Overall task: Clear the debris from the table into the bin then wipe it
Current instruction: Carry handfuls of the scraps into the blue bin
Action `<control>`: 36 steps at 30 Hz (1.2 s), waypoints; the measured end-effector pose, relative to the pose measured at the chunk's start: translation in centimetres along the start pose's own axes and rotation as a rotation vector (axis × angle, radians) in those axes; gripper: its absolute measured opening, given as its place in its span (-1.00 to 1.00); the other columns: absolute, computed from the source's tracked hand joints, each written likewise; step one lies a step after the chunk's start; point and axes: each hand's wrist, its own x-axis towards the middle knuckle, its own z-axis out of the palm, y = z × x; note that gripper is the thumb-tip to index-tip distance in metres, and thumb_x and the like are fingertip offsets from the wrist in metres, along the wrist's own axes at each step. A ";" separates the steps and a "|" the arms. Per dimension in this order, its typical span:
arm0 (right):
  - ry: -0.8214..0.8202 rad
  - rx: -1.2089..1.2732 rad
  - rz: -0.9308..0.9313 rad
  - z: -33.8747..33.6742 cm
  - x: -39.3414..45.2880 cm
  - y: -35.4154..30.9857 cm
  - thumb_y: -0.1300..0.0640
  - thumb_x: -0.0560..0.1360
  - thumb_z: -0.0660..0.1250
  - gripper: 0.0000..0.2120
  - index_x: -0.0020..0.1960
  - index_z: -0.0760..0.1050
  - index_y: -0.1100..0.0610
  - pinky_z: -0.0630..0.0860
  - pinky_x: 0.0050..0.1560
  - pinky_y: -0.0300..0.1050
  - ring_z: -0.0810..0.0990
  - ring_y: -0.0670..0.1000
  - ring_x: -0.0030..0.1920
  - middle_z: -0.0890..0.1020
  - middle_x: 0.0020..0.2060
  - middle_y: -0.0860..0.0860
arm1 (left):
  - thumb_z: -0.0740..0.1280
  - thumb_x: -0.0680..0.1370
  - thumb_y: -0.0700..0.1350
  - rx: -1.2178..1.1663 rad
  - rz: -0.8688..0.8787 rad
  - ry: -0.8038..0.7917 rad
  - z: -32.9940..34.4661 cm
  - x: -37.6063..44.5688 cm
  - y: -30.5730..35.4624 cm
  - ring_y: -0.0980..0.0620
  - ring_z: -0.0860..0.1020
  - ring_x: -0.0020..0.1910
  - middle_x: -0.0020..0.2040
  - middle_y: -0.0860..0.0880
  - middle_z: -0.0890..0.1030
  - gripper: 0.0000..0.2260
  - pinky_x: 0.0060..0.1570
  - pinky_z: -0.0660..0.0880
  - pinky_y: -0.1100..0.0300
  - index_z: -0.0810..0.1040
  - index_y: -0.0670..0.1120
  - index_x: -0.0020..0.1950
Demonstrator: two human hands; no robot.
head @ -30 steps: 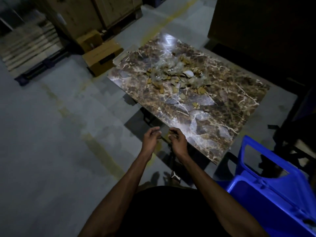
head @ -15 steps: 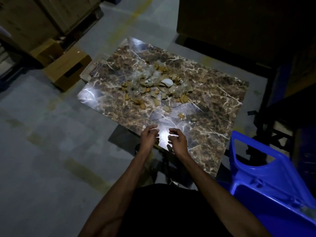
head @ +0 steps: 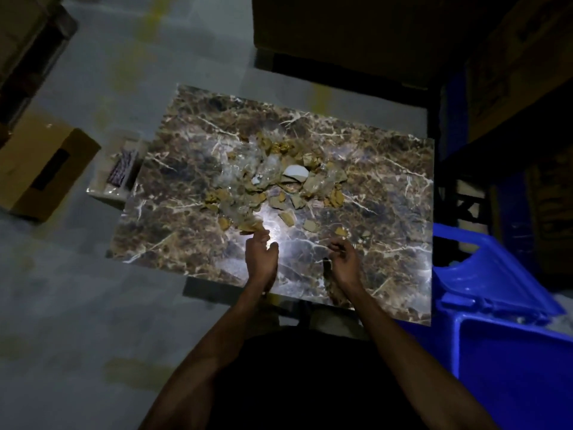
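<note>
Barely begun: debris heaped mid-table, none binned, wiping undone, blue bin at four o'clock, left hand and right hand loosely curled, empty, at six o'clock.

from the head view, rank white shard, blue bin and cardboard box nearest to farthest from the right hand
1. white shard: in the debris pile at the table's middle, ahead of the right hand.
2. blue bin: on the floor to the right, beside the table; close to the shard's distance, so this order is loose.
3. cardboard box: on the floor far left, clearly farthest.
</note>
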 end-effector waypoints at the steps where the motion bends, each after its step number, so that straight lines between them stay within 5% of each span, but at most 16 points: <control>1: 0.032 -0.025 0.002 0.0 0.2 0.4 0.48 0.54 0.27 -0.77 0.13 0.57 0.29 0.60 0.12 0.25 0.63 0.21 0.07 0.64 0.06 0.27 | 0.39 0.53 -0.21 0.054 0.026 0.012 -0.3 0.4 0.0 -0.05 0.60 0.09 0.15 -0.09 0.60 -0.76 0.07 0.50 0.13 0.60 -0.04 0.18; 5: 0.193 -0.177 -0.018 -1.0 0.0 -0.1 0.33 0.45 0.28 -0.74 0.13 0.53 0.23 0.55 0.14 0.10 0.57 0.24 0.06 0.58 0.05 0.20 | 0.37 0.46 -0.18 0.105 0.093 -0.014 -0.6 1.5 -0.9 -0.11 0.54 0.14 0.18 -0.06 0.49 -0.77 0.14 0.54 -0.03 0.52 0.05 0.07; 9: 0.316 -0.339 0.052 -2.0 1.8 -1.5 0.40 0.44 0.38 -0.61 0.25 0.46 0.29 0.42 0.22 0.03 0.49 0.27 0.19 0.41 0.26 0.27 | 0.42 0.53 -0.22 0.139 0.060 -0.098 0.5 2.8 -0.7 -0.12 0.51 0.27 0.33 -0.13 0.45 -0.63 0.26 0.49 0.01 0.54 -0.09 0.34; 13: 0.271 -0.429 0.110 -1.7 3.6 -3.3 0.36 0.49 0.41 -0.61 0.29 0.45 0.35 0.34 0.18 -0.04 0.48 0.32 0.22 0.39 0.30 0.33 | 0.41 0.54 -0.27 0.134 0.076 -0.147 1.7 3.1 0.5 -0.06 0.54 0.21 0.27 -0.13 0.47 -0.62 0.09 0.42 0.19 0.51 -0.14 0.36; 18: 0.113 -0.521 -0.025 0.6 4.5 -3.7 0.31 0.44 0.44 -0.61 0.25 0.47 0.31 0.37 0.19 0.03 0.40 0.30 0.29 0.39 0.28 0.30 | 0.37 0.56 -0.29 0.138 0.065 -0.198 3.7 3.4 2.8 -0.01 0.49 0.12 0.20 -0.07 0.44 -0.64 0.10 0.39 0.19 0.51 -0.14 0.35; 23: 0.008 -0.425 -0.257 0.4 4.4 -4.0 0.29 0.46 0.37 -0.73 0.15 0.55 0.28 0.29 0.08 -0.32 0.38 -0.03 0.11 0.50 0.12 0.26 | 0.36 0.55 -0.33 0.111 0.085 -0.267 6.0 4.0 3.4 -0.05 0.55 -0.05 0.00 -0.06 0.59 -0.78 -0.03 0.45 0.16 0.59 -0.06 0.12; 26: 0.176 -0.347 -0.225 -1.4 5.0 -3.1 0.40 0.43 0.33 -0.72 0.13 0.53 0.26 0.33 0.09 -0.23 0.46 0.10 0.15 0.49 0.11 0.21 | 0.32 0.56 -0.36 0.143 0.131 -0.176 6.5 3.7 3.9 0.03 0.56 -0.16 -0.07 -0.12 0.64 -0.83 -0.12 0.49 0.17 0.59 -0.11 0.00; 31: 0.257 -0.323 -0.035 -3.5 6.8 -1.8 0.44 0.39 0.34 -0.56 0.25 0.44 0.29 0.37 0.17 -0.08 0.44 0.25 0.22 0.37 0.24 0.22 | 0.43 0.46 -0.31 0.193 0.049 0.081 6.4 3.4 3.5 -0.12 0.50 0.13 0.22 -0.20 0.47 -0.59 0.12 0.47 0.07 0.47 -0.18 0.29; 36: 0.021 -0.324 -0.082 -1.2 7.5 -2.7 0.44 0.43 0.41 -0.51 0.33 0.42 0.28 0.46 0.25 -0.12 0.48 0.17 0.25 0.30 0.32 0.16 | 0.47 0.49 -0.29 0.145 -0.052 -0.069 7.7 3.8 4.4 -0.06 0.55 0.13 0.26 -0.17 0.54 -0.47 -0.07 0.38 0.30 0.43 -0.18 0.44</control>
